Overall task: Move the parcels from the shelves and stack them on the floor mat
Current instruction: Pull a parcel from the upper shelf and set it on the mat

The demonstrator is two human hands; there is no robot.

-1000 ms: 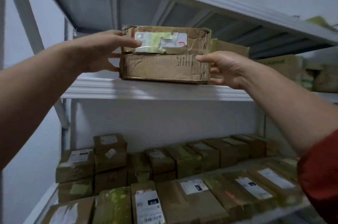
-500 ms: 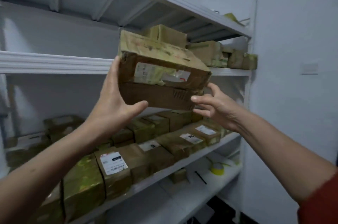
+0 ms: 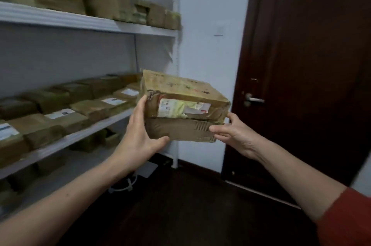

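A worn brown cardboard parcel [image 3: 181,105] with a torn label on its front hangs in the air at chest height, clear of the shelves. My left hand [image 3: 140,135] grips its left end, thumb under the bottom edge. My right hand [image 3: 233,135] holds its right lower corner. Several more taped parcels [image 3: 80,105] lie in rows on the middle shelf [image 3: 84,131], and others [image 3: 112,2] stand on the upper shelf [image 3: 60,17]. No floor mat is in view.
A dark wooden door [image 3: 301,75] with a metal handle [image 3: 252,99] stands to the right. A white wall with a switch [image 3: 219,30] lies between the shelving and the door. The floor [image 3: 190,205] is dark; a white cable [image 3: 124,184] lies by the shelf's foot.
Both hands lifted the parcel off the upper shelf, brought it down and to the right. The view swung right from the shelves toward the door.
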